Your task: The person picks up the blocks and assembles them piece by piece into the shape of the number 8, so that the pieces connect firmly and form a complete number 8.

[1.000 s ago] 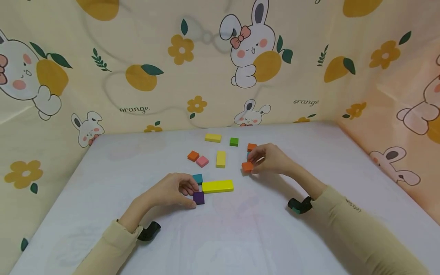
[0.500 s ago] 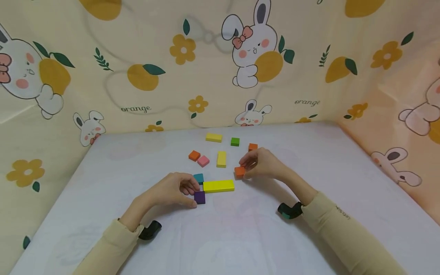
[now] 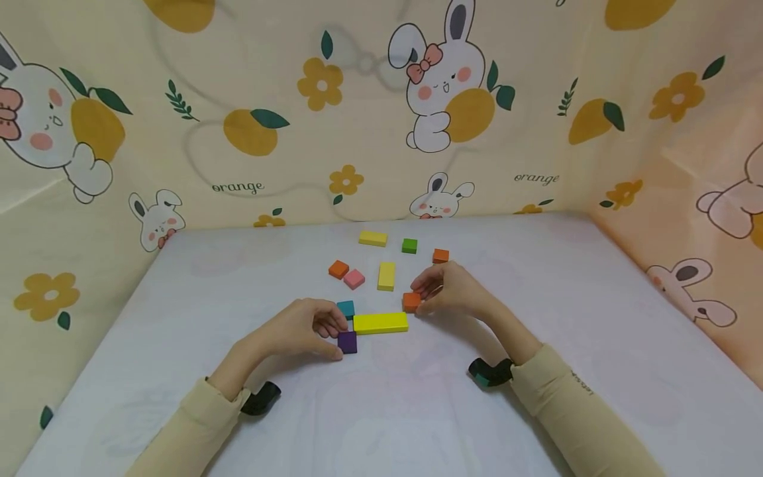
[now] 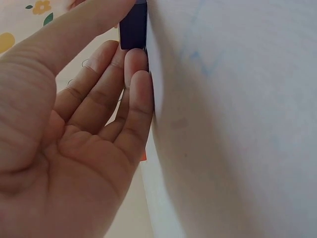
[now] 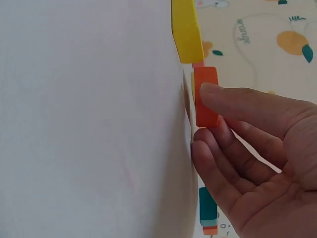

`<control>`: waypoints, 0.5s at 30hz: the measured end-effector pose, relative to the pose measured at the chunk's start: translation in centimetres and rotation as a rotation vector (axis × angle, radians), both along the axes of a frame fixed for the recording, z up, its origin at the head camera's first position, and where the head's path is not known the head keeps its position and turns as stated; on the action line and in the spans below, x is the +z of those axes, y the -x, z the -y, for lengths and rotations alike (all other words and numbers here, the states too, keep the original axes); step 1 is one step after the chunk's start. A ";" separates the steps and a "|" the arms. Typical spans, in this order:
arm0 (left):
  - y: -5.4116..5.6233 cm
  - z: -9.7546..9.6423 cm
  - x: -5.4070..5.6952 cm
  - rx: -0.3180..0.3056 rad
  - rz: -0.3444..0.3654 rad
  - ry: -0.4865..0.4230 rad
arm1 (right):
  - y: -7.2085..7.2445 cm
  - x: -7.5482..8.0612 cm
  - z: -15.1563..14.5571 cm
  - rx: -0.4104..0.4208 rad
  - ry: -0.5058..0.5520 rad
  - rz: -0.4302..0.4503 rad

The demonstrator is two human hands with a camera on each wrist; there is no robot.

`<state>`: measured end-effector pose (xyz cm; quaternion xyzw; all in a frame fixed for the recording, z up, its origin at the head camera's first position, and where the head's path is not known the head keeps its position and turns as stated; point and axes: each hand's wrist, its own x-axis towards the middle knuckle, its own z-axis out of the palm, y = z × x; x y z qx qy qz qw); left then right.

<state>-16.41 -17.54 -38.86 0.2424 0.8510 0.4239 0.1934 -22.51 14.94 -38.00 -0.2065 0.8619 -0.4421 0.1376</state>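
My right hand (image 3: 451, 289) pinches an orange block (image 3: 411, 302) between thumb and fingers, just right of and beyond the end of a long yellow block (image 3: 380, 323). In the right wrist view the thumb lies on the near face of this orange block (image 5: 207, 99). My left hand (image 3: 298, 329) holds a purple block (image 3: 348, 342) by its left side, thumb in front and fingers behind. The purple block stands at the yellow block's near left corner. A blue block (image 3: 346, 309) is at the far left corner. In the left wrist view the purple block (image 4: 133, 27) is partly covered.
Beyond the hands lie an orange block (image 3: 338, 269), a pink block (image 3: 354, 279), two pale yellow blocks (image 3: 386, 276), a green block (image 3: 409, 246) and another orange block (image 3: 441, 256). A teal block (image 5: 208, 203) shows behind the right hand. Patterned cloth (image 3: 286, 132) walls the table.
My right hand has carried the orange block left and towards me, close to the yellow block's right end. My left hand stays at the purple block.
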 end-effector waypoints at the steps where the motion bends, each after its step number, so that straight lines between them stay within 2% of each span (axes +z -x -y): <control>1: 0.0 0.0 0.0 -0.002 0.000 0.000 | 0.0 0.0 0.0 0.008 0.002 -0.002; 9: 0.0 -0.1 0.1 0.010 0.006 0.004 | 0.1 0.0 0.1 0.055 -0.008 0.015; 15: 0.0 -0.1 0.2 0.008 0.010 -0.002 | 0.0 0.3 0.1 0.058 -0.027 0.040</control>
